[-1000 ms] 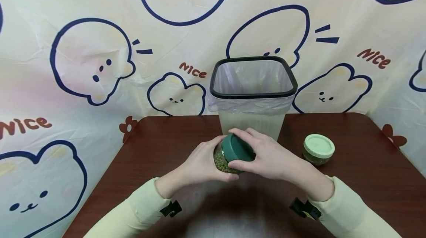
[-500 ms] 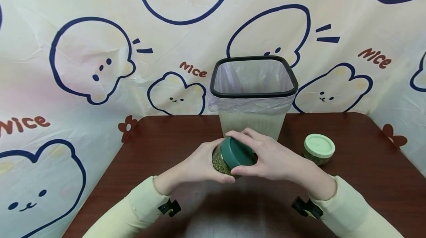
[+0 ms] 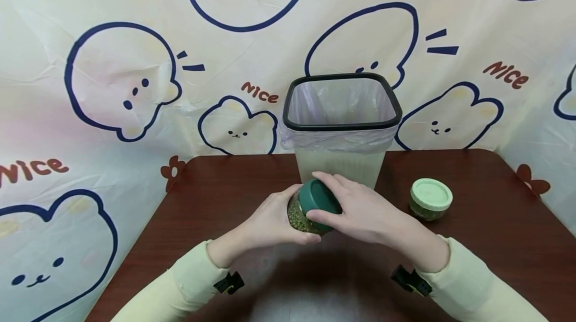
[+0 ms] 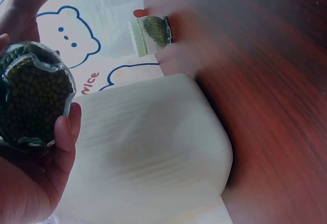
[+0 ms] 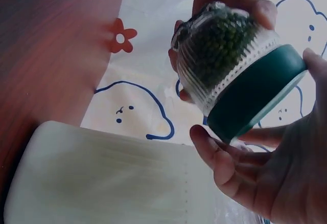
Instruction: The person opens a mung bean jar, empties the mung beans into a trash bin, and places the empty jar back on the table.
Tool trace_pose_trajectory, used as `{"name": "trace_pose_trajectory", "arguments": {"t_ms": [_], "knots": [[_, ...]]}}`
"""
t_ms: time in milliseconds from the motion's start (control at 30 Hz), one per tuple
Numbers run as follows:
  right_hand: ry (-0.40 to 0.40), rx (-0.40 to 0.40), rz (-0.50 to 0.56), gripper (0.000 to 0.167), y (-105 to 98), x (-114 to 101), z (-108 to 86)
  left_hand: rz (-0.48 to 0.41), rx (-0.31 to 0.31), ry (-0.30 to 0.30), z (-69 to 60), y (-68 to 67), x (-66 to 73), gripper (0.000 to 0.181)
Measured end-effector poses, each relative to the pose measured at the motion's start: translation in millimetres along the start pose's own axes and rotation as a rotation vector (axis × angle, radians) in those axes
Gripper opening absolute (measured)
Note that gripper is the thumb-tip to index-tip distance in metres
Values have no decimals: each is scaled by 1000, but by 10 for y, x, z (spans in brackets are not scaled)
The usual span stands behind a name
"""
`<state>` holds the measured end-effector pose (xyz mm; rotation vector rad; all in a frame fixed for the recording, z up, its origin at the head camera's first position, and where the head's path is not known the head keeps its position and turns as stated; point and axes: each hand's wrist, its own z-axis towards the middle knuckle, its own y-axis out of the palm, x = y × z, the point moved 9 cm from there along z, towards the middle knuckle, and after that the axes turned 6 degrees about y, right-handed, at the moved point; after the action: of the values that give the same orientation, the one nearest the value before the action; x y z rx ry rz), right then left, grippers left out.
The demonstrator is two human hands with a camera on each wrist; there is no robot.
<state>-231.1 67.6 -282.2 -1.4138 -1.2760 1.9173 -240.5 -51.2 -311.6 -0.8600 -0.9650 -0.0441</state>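
A ribbed glass jar [image 5: 219,50] of green beans with a dark green lid [image 5: 258,92] is held tilted above the table, in front of the bin. My left hand [image 3: 273,219] grips the glass body from the left; in the left wrist view the jar's base [image 4: 37,93] faces the camera. On the lid [image 3: 318,201], my right hand [image 3: 360,209] has its thumb and fingers round the rim from the right. The lid sits on the jar. A second jar with a pale green lid [image 3: 431,195] stands on the table at the right.
Behind the hands stands a pale bin [image 3: 340,164] with a black rim [image 3: 342,127] and a thin purplish liner. The dark red-brown table [image 3: 225,182] meets a cartoon-printed cloth [image 3: 252,62] at its back and sides.
The right fingers have shifted round the lid, first down and then back up and slightly left. The jar, still gripped in the left hand, has moved only slightly.
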Motion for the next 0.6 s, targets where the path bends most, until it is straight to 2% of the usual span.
{"name": "trace_pose_trajectory", "arguments": {"t_ms": [67,167,333,433,600], "knots": [[27,3,2,80,16,12,12,17,6,-11,-4,1,-9,77],[27,8,33,74,25,13,25,0,-3,-10,0,17,-13,75],[-24,32,80,64,-19,-14,8,-66,-17,48,23,22,29,71],[-50,42,82,65,-42,-30,-8,-76,-17,75,32,13,51,71],[-96,33,84,69,-60,-59,-30,-81,-26,83,35,18,60,71]]}}
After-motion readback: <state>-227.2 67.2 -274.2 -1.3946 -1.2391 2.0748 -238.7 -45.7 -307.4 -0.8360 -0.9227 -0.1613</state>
